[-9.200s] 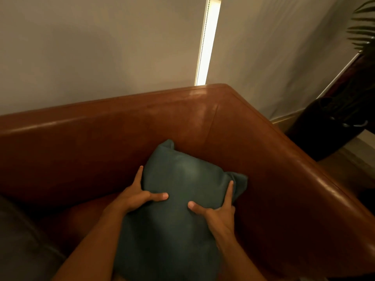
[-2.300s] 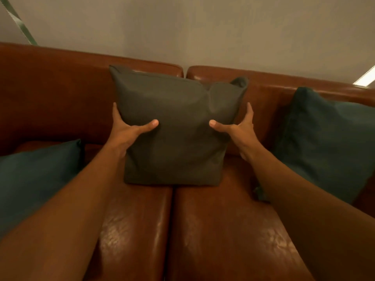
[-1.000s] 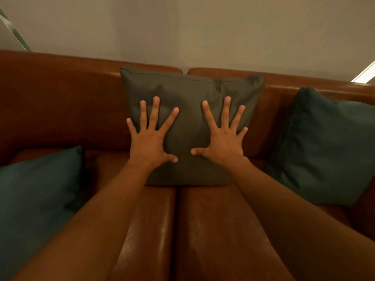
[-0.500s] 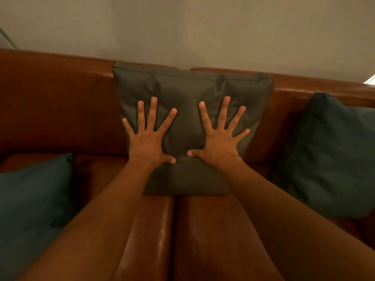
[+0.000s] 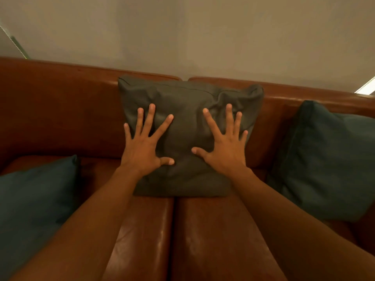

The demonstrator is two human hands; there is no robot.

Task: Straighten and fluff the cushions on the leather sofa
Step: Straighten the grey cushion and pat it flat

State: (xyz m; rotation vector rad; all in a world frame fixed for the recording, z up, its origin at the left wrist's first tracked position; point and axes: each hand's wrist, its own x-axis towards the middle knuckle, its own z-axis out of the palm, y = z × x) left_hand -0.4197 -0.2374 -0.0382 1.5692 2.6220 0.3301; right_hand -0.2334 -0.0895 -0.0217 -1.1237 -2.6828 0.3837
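Forearms reach in over the seat; your left hand (image 5: 143, 148) and right hand (image 5: 225, 148) lie flat, fingers spread, gripping nothing, level on the grey cushion (image 5: 188, 110) standing upright against the sofa back (image 5: 60, 102) straight ahead.

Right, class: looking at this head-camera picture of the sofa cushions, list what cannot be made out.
- Left teal cushion: cut off by the left edge.
- Right teal cushion: cut off by the right edge.
- Grey cushion: parts of its face hidden under the left hand and right hand.
- Sofa: both ends lie out of frame.
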